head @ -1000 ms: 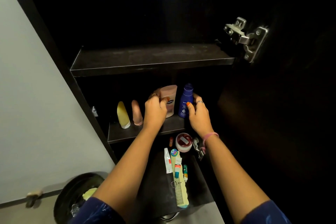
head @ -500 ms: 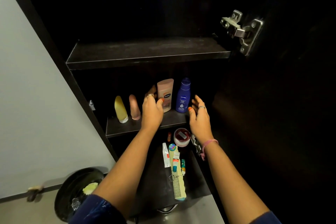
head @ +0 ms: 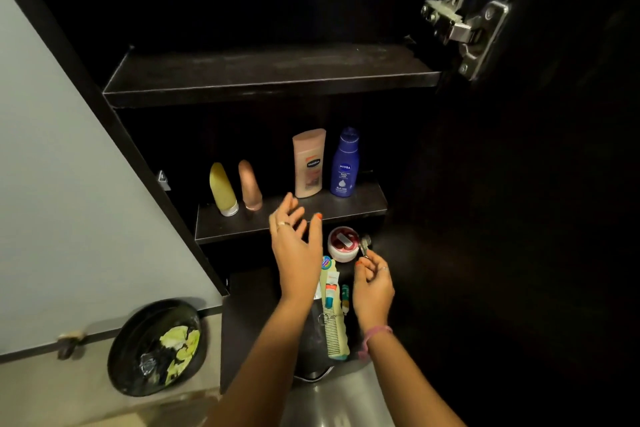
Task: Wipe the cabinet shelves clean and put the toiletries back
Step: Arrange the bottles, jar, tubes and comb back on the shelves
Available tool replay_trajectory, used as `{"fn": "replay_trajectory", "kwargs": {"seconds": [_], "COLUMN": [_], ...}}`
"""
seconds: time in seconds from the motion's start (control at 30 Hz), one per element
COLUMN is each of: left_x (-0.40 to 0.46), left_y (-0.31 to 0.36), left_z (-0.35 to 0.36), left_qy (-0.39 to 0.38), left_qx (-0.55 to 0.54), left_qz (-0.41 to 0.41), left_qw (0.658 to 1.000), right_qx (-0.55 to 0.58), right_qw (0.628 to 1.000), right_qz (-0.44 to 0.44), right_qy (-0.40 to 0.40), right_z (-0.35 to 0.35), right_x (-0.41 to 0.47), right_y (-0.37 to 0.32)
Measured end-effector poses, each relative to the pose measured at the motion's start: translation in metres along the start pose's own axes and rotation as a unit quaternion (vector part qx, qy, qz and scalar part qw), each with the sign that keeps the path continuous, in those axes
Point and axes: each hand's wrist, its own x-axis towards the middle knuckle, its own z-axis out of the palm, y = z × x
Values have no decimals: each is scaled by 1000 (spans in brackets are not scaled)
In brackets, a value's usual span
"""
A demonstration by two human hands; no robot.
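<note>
The right hand [head: 373, 284] pinched a small metal tool [head: 364, 243] over the dark bottom shelf [head: 249, 308]. The left hand [head: 296, 246] hovered slack-fingered, empty; beyond it the bottles [head: 309, 163] stood on the middle shelf [head: 242, 224]. A bin [head: 156, 347] sat far left.

Cabinet shelves with toiletries on two levels

The upper shelf [head: 270, 80] sits above the middle shelf [head: 360, 206], where four bottles stand: two tubes [head: 222, 191] at left, a lotion bottle [head: 308, 163] and a body-milk bottle [head: 344, 163] at right. Below, a jar [head: 343, 244] lies behind the comb [head: 335, 333] and small tubes [head: 330, 288]. A bin [head: 156, 347] sits lower left, outside the cabinet.
</note>
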Motion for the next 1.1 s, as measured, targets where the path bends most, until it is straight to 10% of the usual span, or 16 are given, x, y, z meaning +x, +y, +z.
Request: {"fn": "replay_trajectory", "kwargs": {"seconds": [0.37, 0.8, 1.1], "left_x": [14, 64, 66], "left_y": [-110, -224, -227], "left_z": [33, 74, 62], "left_qy": [-120, -342, -378], "left_qx": [193, 564, 530], "left_qz": [-93, 30, 95], "left_qw": [969, 751, 753], "right_qx": [-115, -162, -143], "right_qw": [991, 985, 987], "right_qz": [31, 42, 48], "right_qy": [-65, 40, 59], "right_z": [44, 118, 124], "right_x": [41, 73, 85], "right_y": [51, 104, 98]}}
